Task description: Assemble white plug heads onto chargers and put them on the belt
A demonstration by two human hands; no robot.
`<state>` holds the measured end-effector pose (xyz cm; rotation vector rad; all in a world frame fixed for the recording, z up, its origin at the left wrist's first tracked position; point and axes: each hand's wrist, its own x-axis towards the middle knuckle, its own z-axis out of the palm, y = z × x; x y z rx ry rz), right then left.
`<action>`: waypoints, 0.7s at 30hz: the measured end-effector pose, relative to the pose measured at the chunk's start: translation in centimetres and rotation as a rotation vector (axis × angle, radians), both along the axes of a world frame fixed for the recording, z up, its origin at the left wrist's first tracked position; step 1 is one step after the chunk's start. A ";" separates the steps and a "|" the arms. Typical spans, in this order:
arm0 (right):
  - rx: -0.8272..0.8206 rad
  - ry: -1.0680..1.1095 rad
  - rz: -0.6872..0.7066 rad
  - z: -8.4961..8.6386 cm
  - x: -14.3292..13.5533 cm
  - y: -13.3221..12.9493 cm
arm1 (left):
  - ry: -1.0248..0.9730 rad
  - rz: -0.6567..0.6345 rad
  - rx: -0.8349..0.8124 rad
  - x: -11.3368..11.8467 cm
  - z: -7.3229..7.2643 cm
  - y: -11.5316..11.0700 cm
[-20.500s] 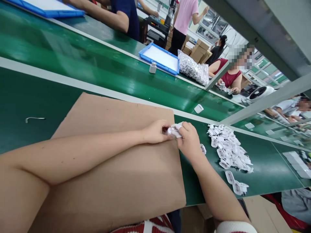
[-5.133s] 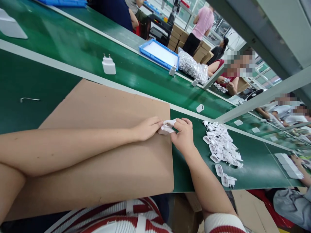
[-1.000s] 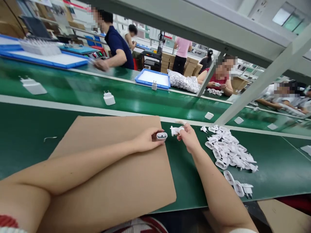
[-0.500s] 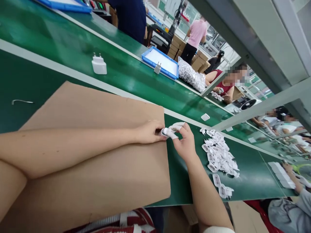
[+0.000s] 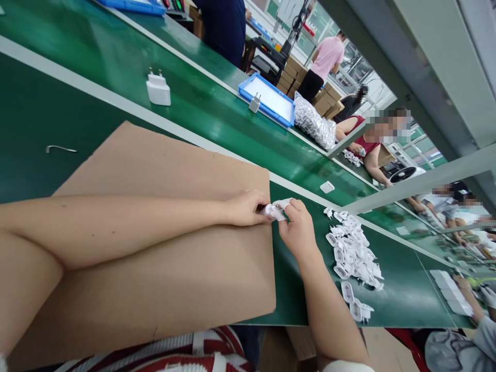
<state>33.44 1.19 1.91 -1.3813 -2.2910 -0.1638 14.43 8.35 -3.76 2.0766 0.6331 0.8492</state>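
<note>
Over the right edge of a brown cardboard sheet [image 5: 194,279], my left hand [image 5: 248,207] is closed around a small white plastic charger housing [image 5: 273,212]. From the other side, my right hand [image 5: 299,227] pinches the same piece between thumb and forefinger, both under white finger covers. Fingers hide most of the housing, so its inside cannot be seen. To the right of my right hand lies a loose pile of white charger housings [image 5: 352,248] on the green bench. A few more housings [image 5: 356,305] sit just in front of that pile.
A white plug charger [image 5: 158,92] and a smaller one [image 5: 254,103] stand on the green conveyor belt [image 5: 209,124]. A bent metal tool [image 5: 62,149] lies at left. Beyond are a blue tray [image 5: 267,101] and a filled plastic bag [image 5: 313,121]. Co-workers sit along the line.
My hands have come slightly closer around the housing, and its dark opening no longer shows. The whole view has shifted a little; the pile is unchanged.
</note>
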 end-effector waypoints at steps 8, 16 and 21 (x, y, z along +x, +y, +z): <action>-0.109 0.126 -0.032 0.0 0.3 0.8 | 0.014 0.018 -0.041 0.3 -0.2 -0.2; -0.147 0.342 -0.083 -1.1 0.1 0.7 | 0.015 -0.106 -0.152 -0.6 1.1 -0.2; -0.333 0.566 -0.070 -2.5 1.4 1.4 | 0.040 -0.006 -0.174 -0.1 0.6 -1.0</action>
